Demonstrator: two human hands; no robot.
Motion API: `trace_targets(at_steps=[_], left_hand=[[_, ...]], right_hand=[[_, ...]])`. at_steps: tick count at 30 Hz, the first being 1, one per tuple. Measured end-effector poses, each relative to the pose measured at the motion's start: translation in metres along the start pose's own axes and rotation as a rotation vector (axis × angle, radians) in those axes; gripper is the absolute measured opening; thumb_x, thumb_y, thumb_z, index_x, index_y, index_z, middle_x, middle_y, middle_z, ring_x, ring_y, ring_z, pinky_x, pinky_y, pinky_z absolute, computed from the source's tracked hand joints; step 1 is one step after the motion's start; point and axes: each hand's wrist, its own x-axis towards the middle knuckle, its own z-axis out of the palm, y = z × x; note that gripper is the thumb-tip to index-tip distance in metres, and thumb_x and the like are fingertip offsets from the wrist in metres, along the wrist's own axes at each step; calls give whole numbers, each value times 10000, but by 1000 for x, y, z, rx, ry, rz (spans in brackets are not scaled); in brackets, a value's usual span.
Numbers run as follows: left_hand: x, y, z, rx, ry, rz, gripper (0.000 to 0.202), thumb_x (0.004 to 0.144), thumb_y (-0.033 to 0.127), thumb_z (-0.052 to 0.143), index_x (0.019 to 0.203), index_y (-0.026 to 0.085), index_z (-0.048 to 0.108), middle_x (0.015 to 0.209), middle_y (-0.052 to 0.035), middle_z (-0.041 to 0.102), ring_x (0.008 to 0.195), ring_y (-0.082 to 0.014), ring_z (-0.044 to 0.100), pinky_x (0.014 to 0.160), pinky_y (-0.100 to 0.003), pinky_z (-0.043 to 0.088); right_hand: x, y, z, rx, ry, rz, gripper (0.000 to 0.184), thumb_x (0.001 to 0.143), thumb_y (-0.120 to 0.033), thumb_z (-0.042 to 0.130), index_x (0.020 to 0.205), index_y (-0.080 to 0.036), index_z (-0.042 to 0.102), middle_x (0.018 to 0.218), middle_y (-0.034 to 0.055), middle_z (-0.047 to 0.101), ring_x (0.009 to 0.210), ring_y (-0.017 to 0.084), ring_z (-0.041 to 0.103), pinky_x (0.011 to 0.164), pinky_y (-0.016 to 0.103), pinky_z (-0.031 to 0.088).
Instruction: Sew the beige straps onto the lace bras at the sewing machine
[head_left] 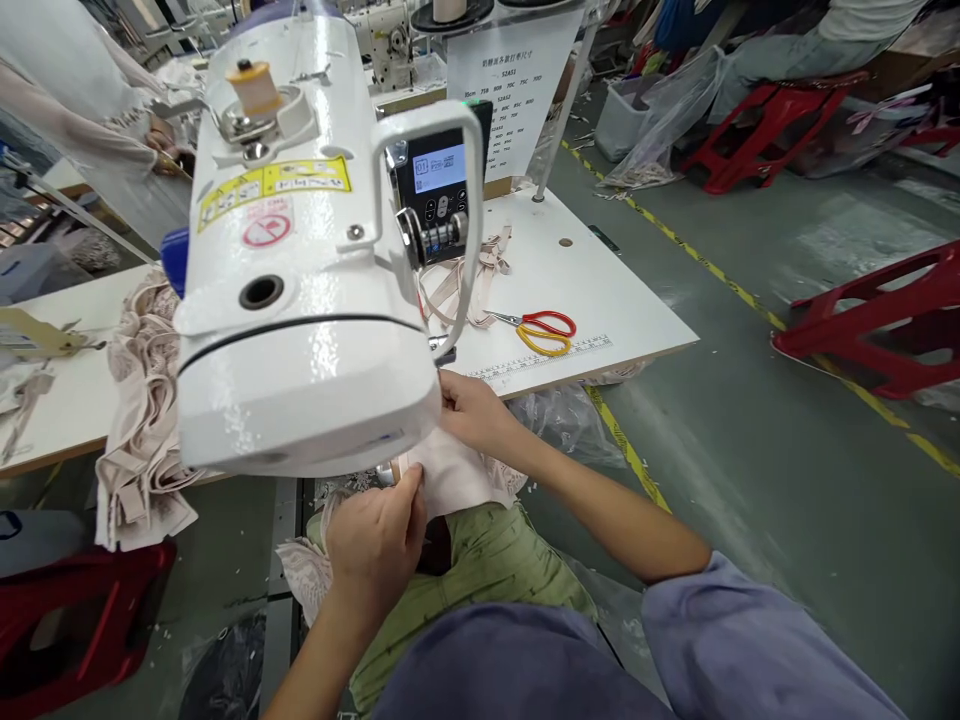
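Pale fabric: by sewing machine, over your lap. Left hand: fingers against it, pinch uncertain. Right hand: fingertips hidden, can't tell grip. Step, seemingly: positioning; next needs steady cloth.

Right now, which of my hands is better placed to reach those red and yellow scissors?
Your right hand, I'd say: it's nearer the scissors, which lie on the table right of the sewing machine. Your left hand is farther back, on the pale fabric.
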Motion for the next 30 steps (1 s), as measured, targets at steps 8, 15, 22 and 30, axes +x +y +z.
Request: trace_targets(at_steps=[8,15,22,30], left_hand=[[-14,-2,-1,-175,-28,-180,221,966,199,509,1105,175,678,748,-11,743,593,-149,653,561,-265,411],[-28,-5,-21,-437,-154,-425,227,981,273,500,1157,238,637,999,-17,763,804,-152,719,638,-220,509],[-39,16,-13,-294,-260,-66,364,873,365,639,1151,136,589,919,-87,708,852,-257,641,772,-398,497],[-45,11,-7,-268,-142,40,155,937,172,500,848,176,627,633,-6,633,602,-160,535,639,-319,412]], right_hand=[[-10,6,9,157,31,24,147,891,-338,565,866,-197,600,736,-36,570,640,117,478,608,245,368],[-67,19,30,693,-51,264,295,868,-505,630,958,-226,600,782,-7,574,658,134,528,607,253,457],[-137,19,35,164,24,-359,79,868,-224,665,918,-244,722,888,41,686,787,176,650,695,290,530],[-159,26,39,-4,-42,-677,276,840,-120,671,1067,-270,718,880,13,734,826,172,723,764,256,575]])
